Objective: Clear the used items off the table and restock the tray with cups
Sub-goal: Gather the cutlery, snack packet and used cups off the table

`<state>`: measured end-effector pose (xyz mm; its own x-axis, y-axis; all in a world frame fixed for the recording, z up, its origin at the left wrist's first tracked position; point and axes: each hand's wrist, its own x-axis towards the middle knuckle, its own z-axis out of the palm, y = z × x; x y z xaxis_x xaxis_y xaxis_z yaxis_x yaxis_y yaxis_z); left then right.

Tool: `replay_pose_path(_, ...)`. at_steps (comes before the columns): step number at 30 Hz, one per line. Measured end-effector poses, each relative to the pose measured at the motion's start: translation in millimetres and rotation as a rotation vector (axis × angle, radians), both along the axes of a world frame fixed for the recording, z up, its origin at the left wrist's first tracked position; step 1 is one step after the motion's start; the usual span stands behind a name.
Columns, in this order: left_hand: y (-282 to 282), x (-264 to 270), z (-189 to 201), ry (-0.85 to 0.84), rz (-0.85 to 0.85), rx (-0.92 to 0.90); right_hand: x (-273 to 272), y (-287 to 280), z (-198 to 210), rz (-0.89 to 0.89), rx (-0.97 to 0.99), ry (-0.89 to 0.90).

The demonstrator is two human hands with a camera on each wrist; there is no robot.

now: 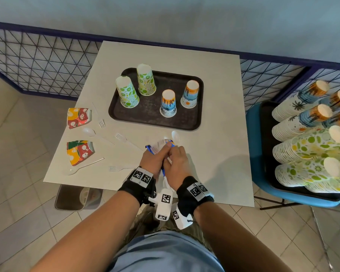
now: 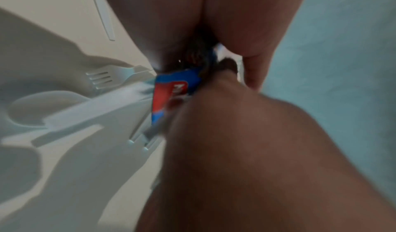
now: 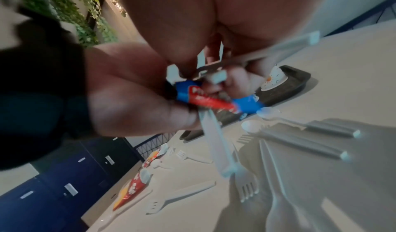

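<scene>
Left hand [image 1: 152, 160] and right hand [image 1: 177, 163], pressed together above the table's [image 1: 214, 154] near edge, jointly grasp a crumpled blue-and-red wrapper [image 1: 159, 146] and white plastic cutlery [image 3: 216, 139], largely hidden by fingers and blurred in both wrist views; four upturned cups stand on the tray [image 1: 153, 116] beyond.

A dark tray [image 1: 192, 122] sits far on the white bench [image 1: 214, 154]. Four paper cups stand upside down on it: two green lemon cups [image 1: 127, 92] on the left and two blue and orange palm cups [image 1: 168, 104] on the right. Two squashed red and yellow cups [image 1: 79, 117] lie flat at the left edge. White plastic forks [image 1: 124, 138] and spoons [image 1: 89, 132] lie near them. A crumpled blue and red wrapper [image 3: 205, 98] is pinched in both hands.
</scene>
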<state>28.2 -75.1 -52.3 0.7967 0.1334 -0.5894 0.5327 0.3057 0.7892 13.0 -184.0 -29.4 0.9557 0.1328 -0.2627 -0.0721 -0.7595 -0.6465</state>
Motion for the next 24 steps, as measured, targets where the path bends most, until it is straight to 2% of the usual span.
replay_pose_path(3,1,7,-3,0.063,0.046,0.055,2,8,-12,0.013,0.081,-0.063)
replay_pose_path(8,18,13,-9,0.162,0.106,0.202,5,6,-12,0.13,0.248,-0.028)
replay_pose_path(11,37,11,-7,0.213,0.103,0.264,10,-1,-11,-0.031,0.389,0.029)
replay_pose_path(16,77,1,-17,0.201,0.115,0.292,56,-37,-45,-0.203,0.036,0.019)
replay_pose_path(21,98,-20,-19,0.18,0.064,0.38,85,-34,-83,-0.013,-0.36,0.161)
replay_pose_path(24,100,-34,-19,0.184,0.048,0.393,90,-29,-92,0.059,-0.427,0.126)
